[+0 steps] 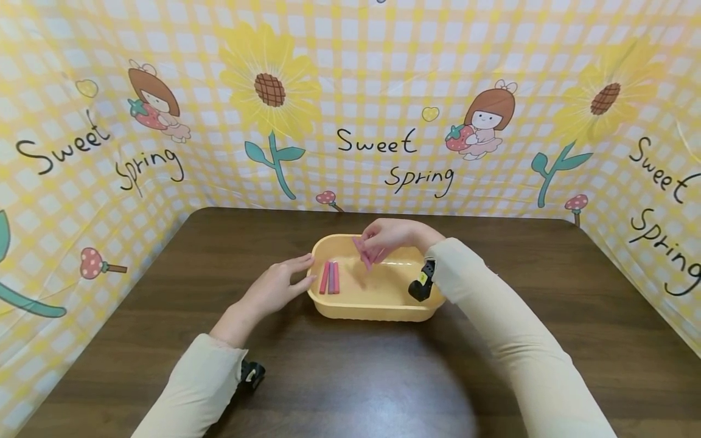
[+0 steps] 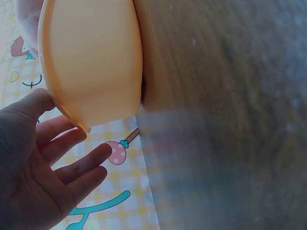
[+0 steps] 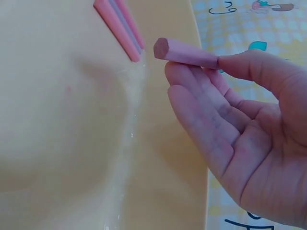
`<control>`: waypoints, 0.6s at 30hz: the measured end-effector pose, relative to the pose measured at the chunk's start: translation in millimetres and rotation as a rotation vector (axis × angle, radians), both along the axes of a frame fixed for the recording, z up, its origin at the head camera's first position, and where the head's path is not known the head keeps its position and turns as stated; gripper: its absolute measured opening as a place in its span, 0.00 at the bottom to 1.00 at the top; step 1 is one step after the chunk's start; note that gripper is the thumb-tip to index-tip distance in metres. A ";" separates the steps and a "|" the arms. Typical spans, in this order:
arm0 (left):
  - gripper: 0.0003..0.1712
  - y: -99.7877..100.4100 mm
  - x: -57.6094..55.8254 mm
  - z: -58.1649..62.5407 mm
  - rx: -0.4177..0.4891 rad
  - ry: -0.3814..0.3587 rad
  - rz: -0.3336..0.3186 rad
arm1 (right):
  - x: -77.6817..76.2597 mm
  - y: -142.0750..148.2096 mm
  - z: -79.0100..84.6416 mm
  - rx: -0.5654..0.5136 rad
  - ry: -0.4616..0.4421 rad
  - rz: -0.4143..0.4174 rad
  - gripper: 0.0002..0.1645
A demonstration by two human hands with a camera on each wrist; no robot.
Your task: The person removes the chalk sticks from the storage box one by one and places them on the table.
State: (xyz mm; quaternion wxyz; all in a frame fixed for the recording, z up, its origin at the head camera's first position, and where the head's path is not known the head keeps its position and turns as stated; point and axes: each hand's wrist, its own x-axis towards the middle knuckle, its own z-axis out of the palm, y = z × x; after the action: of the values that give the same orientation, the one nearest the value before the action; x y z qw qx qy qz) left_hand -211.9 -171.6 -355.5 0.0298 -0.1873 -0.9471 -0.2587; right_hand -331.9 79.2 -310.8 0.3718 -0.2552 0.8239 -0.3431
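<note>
A yellow plastic basin (image 1: 378, 312) sits on the table. Inside its left end, several slim pink and purple sticks (image 1: 330, 278) lie side by side. My right hand (image 1: 386, 236) is over the basin, pinching a pink stick (image 3: 187, 53) between thumb and fingers; the right wrist view shows its faceted end, and its material cannot be made out. At the basin's left end, my left hand (image 1: 276, 286) rests its thumb and fingertips on the rim. The left wrist view shows those fingers (image 2: 79, 167) spread and loosely extended.
The dark wooden table (image 1: 350, 377) extends around the basin. A yellow checked cloth (image 1: 350, 109) with printed flowers and lettering hangs behind and at both sides. Black wrist cameras (image 1: 420, 288) are strapped at both cuffs; the right one hangs over the basin's right end.
</note>
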 end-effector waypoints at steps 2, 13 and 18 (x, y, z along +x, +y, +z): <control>0.28 -0.1 -0.2 -0.2 0.002 0.004 0.001 | 0.8 3.3 1.2 -0.015 -0.002 0.000 0.13; 0.28 -1.0 -1.2 -2.2 -0.006 0.015 -0.004 | 7.3 23.5 3.8 -0.089 -0.027 -0.024 0.13; 0.28 -0.4 -1.1 -1.7 -0.004 0.005 0.001 | 9.5 33.6 3.9 -0.095 -0.030 -0.040 0.14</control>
State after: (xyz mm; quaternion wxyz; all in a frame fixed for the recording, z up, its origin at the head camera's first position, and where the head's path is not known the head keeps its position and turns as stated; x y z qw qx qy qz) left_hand -213.1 -172.0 -357.2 0.0319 -0.1875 -0.9477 -0.2562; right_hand -322.4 112.8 -306.9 0.3647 -0.2511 0.8060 -0.3928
